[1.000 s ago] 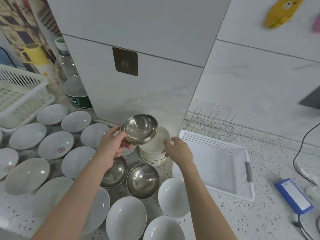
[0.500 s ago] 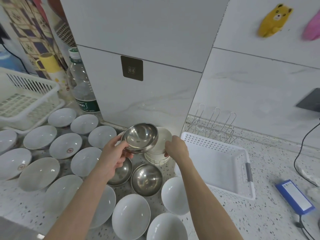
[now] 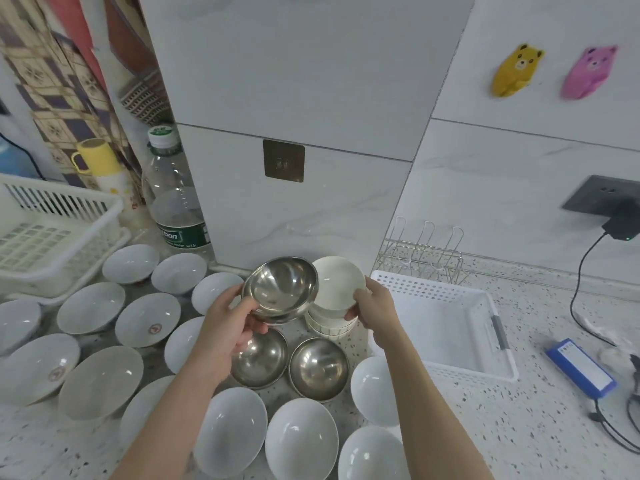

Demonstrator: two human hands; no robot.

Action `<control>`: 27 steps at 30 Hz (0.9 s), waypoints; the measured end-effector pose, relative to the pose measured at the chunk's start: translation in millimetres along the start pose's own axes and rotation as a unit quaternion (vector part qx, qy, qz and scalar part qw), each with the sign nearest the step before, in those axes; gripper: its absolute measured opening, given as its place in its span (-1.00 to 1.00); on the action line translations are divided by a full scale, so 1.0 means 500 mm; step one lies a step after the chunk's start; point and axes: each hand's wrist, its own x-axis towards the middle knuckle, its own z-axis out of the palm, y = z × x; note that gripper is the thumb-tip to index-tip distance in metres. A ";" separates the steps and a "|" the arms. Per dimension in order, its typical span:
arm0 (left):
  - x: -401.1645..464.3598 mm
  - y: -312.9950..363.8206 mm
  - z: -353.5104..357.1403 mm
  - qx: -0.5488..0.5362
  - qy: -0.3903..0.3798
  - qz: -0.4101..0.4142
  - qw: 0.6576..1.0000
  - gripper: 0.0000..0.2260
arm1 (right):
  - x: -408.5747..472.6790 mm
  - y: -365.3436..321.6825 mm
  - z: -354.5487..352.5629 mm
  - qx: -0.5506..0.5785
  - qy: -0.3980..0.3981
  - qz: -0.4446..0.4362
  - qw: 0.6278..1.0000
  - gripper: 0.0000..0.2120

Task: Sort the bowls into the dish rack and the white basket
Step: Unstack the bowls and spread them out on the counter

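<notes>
My left hand [image 3: 227, 320] grips a steel bowl [image 3: 280, 289] by its near rim and holds it above the counter. My right hand [image 3: 374, 306] grips the top cream bowl [image 3: 337, 284], tilted up off a stack of cream bowls [image 3: 327, 327]. Two more steel bowls [image 3: 318, 368] sit just below. Several white bowls [image 3: 301, 441] cover the counter to the left and front. The white basket [image 3: 446, 320] lies empty right of my right hand. The wire dish rack [image 3: 422, 254] stands behind it against the wall.
A second white basket [image 3: 52, 233] sits at far left, with a water bottle [image 3: 173, 202] and a yellow-lidded flask [image 3: 104, 168] behind the bowls. A blue device [image 3: 580, 372] and black cables [image 3: 588, 271] lie on the right of the counter.
My right hand has lifted and tilted the top cream bowl off its stack. My left hand keeps the steel bowl raised at about the same spot. The camera has tilted upward.
</notes>
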 end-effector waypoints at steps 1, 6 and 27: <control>-0.003 0.000 -0.007 0.000 -0.002 0.006 1.000 -0.80 | -0.012 0.003 0.002 0.028 0.014 0.000 0.999 -0.57; -0.013 0.003 -0.032 0.012 -0.034 0.018 0.999 -0.78 | -0.089 0.019 0.015 0.130 0.102 0.004 0.986 -0.59; -0.155 -0.153 0.168 0.165 -0.143 -0.006 0.976 -0.76 | -0.337 0.161 -0.196 0.433 0.228 0.109 0.865 -0.83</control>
